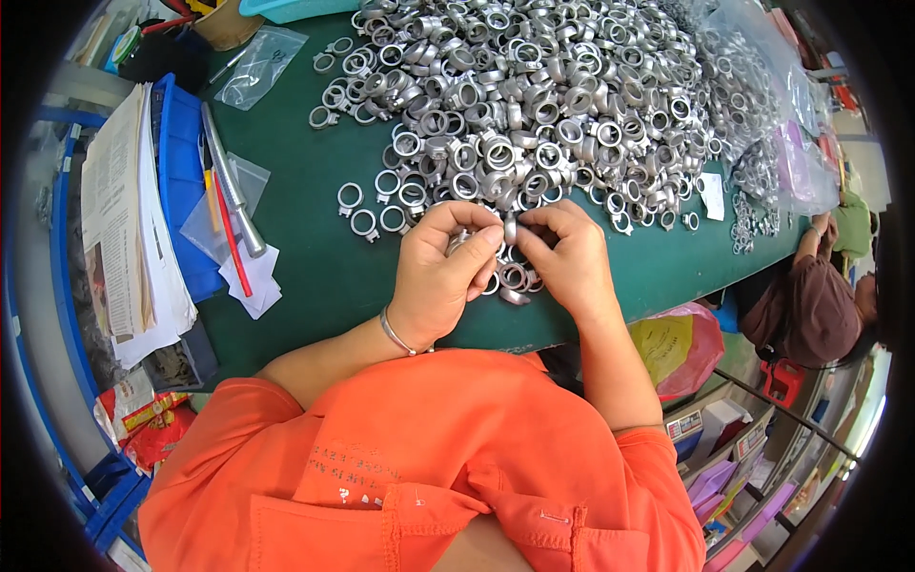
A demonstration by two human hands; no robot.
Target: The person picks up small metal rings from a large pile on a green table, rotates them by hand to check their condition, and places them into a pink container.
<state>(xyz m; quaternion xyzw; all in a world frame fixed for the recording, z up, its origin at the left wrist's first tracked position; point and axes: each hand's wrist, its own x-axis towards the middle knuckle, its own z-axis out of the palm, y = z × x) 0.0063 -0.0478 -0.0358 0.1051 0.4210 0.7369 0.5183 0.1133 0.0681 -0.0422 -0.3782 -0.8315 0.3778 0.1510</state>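
My left hand [431, 275] and my right hand [576, 255] meet at the near edge of a large heap of silver metal rings [553, 91]. Thumbs and fingers of both hands pinch one metal ring [510, 229], seen edge-on between them. More metal shows inside the curled left fingers, but how many rings are there I cannot make out. Just under the hands lies a small cluster of rings [514, 278] on the green tabletop [315, 253]. A few loose rings [363, 223] sit left of my left hand.
At left, a blue bin [186, 181] stands beside stacked papers [119, 210]. A tapered metal rod [233, 186] and a red pen [233, 238] lie near it. Clear bags of rings [748, 91] stand at right. Another person [810, 305] sits beyond the right table edge.
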